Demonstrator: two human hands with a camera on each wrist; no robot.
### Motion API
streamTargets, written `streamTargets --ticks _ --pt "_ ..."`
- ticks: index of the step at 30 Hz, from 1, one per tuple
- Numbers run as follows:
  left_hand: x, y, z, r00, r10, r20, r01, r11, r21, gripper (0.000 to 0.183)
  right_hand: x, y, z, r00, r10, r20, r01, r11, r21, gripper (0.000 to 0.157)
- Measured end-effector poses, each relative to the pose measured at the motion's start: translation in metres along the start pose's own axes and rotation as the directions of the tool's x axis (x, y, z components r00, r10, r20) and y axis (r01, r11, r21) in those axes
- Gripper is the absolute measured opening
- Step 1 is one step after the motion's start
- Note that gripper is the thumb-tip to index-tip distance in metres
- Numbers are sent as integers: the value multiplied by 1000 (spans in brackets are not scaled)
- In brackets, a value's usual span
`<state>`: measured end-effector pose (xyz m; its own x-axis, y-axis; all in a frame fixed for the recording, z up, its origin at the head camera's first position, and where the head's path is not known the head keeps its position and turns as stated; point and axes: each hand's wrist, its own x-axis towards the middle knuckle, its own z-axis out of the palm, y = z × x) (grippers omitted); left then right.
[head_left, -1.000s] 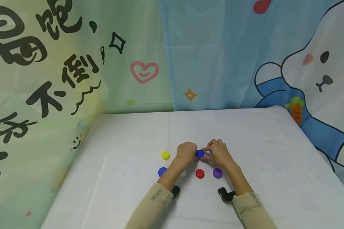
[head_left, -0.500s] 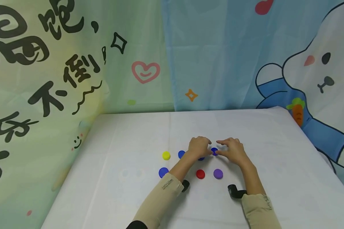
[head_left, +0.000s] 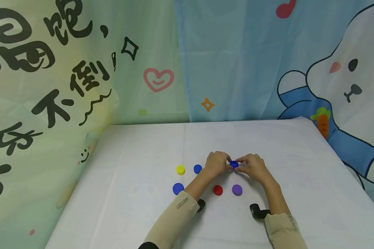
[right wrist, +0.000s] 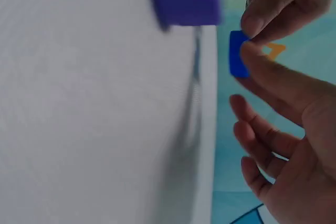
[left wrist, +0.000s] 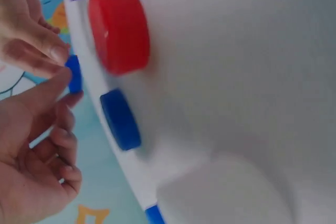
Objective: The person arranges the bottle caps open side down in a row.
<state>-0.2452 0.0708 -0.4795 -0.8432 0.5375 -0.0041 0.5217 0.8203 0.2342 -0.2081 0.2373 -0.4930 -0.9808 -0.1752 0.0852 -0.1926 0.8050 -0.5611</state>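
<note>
My left hand [head_left: 217, 163] and right hand [head_left: 253, 166] meet over the far part of the table, both pinching one blue bottle cap [head_left: 234, 164] between them. In the left wrist view the held cap sits at the tips of my left thumb and forefinger, with the right fingers at its other side. The right wrist view shows the blue cap [right wrist: 238, 53] edge-on, with my right thumb and finger on it and the remaining right fingers loosely bent. Below the hands stand a red cap [head_left: 217, 190] and a purple cap [head_left: 237, 190]. Another blue cap [left wrist: 121, 119] stands beyond the red one.
To the left on the white-covered table [head_left: 137, 214] lie a yellow cap [head_left: 180, 169], a blue cap [head_left: 197, 168] and a larger blue cap [head_left: 178, 188]. A white cap [left wrist: 226, 195] is near my left wrist, hidden from the head view. A printed cloth [head_left: 230, 62] hangs behind.
Both hands have moved right from the middle blue cap to the one farther right. Half a second ago their fingers were spread around it; now they close on it.
</note>
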Motion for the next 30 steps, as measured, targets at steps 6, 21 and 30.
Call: streamTargets --ticks 6,21,30 --pt "-17 -8 -21 990 88 -109 -109 972 -207 30 -14 -14 -17 994 -51 -92 60 994 95 32" --pt "-70 -4 -60 930 143 -338 -318 773 -549 28 -54 -61 -49 944 -137 -302 198 963 183 31" --pt "-77 -6 -58 951 112 -288 -279 710 -646 28 -60 -63 -46 936 -154 -317 226 952 205 32"
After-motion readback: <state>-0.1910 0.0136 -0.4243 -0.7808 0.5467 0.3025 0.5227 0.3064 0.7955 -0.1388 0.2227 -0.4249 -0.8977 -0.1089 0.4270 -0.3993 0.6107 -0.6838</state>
